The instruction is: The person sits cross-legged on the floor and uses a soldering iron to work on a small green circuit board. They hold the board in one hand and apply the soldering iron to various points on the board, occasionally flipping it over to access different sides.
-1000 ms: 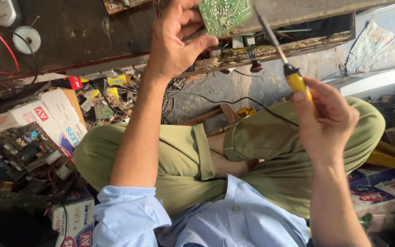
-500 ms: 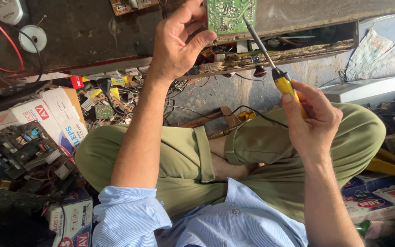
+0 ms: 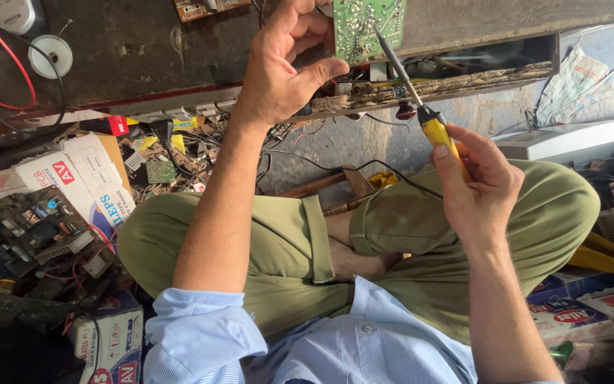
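My left hand (image 3: pixel 286 71) reaches up to the edge of a low dark workbench (image 3: pixel 143 57) and holds a green circuit board (image 3: pixel 367 25) by its left side. My right hand (image 3: pixel 481 188) grips a screwdriver (image 3: pixel 421 114) with a yellow handle. Its thin metal shaft points up and left, and the tip rests on the green board. I sit cross-legged in olive trousers and a light blue shirt.
A solder spool (image 3: pixel 50 55) and a red wire (image 3: pixel 1 64) lie on the workbench. At left are cardboard boxes (image 3: pixel 72 178), loose circuit boards (image 3: pixel 30 227) and scattered parts. A grey-white casing (image 3: pixel 570 139) lies at right, more boxes (image 3: pixel 584 313) at lower right.
My right hand has brought the screwdriver up and left until its tip meets the green board. My left hand has kept hold of the board.
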{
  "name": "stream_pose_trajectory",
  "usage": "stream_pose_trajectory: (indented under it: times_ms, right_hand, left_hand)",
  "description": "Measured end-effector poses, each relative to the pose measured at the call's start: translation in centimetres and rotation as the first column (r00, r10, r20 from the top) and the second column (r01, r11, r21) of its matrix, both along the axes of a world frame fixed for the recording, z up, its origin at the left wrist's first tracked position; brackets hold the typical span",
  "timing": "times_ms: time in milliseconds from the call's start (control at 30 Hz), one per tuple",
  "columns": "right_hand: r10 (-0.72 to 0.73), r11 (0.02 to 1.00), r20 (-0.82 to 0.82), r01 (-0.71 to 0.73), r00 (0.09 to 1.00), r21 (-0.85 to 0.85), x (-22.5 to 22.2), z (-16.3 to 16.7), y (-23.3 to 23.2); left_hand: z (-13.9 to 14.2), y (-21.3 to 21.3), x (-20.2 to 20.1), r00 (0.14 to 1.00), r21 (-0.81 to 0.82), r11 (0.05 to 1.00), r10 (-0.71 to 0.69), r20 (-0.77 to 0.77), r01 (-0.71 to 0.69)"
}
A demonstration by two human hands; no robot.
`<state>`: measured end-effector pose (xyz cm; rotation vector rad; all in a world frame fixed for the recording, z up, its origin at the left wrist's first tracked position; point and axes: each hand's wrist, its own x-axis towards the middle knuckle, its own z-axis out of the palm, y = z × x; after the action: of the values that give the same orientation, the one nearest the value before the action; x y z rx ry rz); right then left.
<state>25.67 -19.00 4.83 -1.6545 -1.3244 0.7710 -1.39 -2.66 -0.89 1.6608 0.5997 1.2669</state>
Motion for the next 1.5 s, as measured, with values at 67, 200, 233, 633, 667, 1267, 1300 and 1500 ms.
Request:
stream_pose_trajectory:
  times_ms: [67, 200, 233, 633, 667, 1267, 1300, 1500]
  right_hand:
    - [0.008, 1.000, 0.005, -0.008, 1.000, 0.005, -0.1, 0.0, 0.1]
    - [0.011, 1.000, 0.015, -0.011, 1.000, 0.008, -0.2, -0.2, 0.2]
    - [0.018, 1.000, -0.003, -0.018, 1.000, 0.010, -0.3, -0.3, 0.2]
    - [0.098, 0.995, -0.183, -0.097, 0.978, 0.011, 0.8, -2.4, 0.8]
    - [0.080, 0.996, -0.249, -0.090, 0.965, -0.026, 0.8, -2.4, 0.8]
    - [-0.097, 0.985, 0.211, 0.064, 0.973, 0.158, 0.5, 5.2, -0.7]
    - [-0.099, 0.964, 0.107, 0.069, 0.989, 0.256, 0.9, 5.7, -0.6]
    - [-0.103, 0.995, 0.479, 0.088, 0.872, 0.054, 5.6, 6.1, 0.7]
  left_hand:
    - [-0.1, 0.0, 0.0, 1.000, -0.013, 1.000, -0.004, 0.008, 0.004]
    - [-0.2, 0.0, 0.0, 1.000, -0.012, 1.000, 0.003, 0.006, -0.003]
    - [-0.2, 0.0, 0.0, 1.000, -0.011, 1.000, 0.010, 0.000, -0.010]
    - [-0.6, 0.2, 0.1, 0.998, -0.038, 0.999, -0.016, 0.056, 0.018]
    - [-0.6, 0.3, 0.1, 0.998, -0.031, 0.999, -0.019, 0.059, 0.021]
    - [-0.4, 0.3, -0.1, 0.997, -0.042, 0.999, -0.014, 0.075, 0.017]
    - [-0.4, 0.3, -0.1, 0.995, -0.042, 0.999, -0.028, 0.092, 0.032]
    - [0.4, 0.5, 0.2, 0.996, -0.039, 0.999, -0.017, 0.084, 0.020]
